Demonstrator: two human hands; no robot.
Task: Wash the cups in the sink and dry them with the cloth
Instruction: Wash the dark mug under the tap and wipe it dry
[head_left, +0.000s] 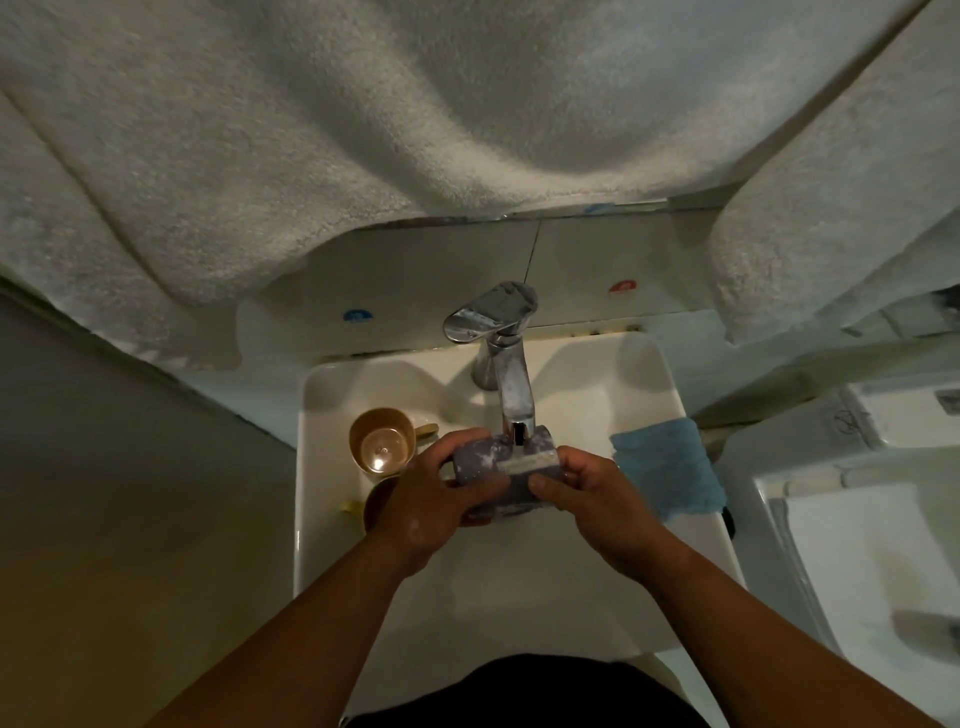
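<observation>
The fingers of the left hand (439, 499) are curled around the left end of a purple cup (501, 467) and grip it, with the thumb lying across the near side. The fingers of the right hand (592, 499) are also bent around the cup and hold its right end, the thumb pressed on the near side. Both hands hold the same cup, lying on its side, directly under the spout of the tap (506, 364), above the middle of the sink (649, 374).

The cup is purple with pale speckles and a light band on it. If water runs on it I cannot tell.

A golden cup (382, 439) stands upright on the left side of the sink, its mouth open to the top, just to the left of the left hand. Another dark brown cup (376, 506) is near it, partly hidden behind the left wrist. A blue cloth (667, 473) lies on the right edge of the sink, just beside the right hand but not touching it.

Both forearms come from the near edge and meet at the cup, the wrists a little bent inward. White towels (311, 130) hang on the far side above the tap.
</observation>
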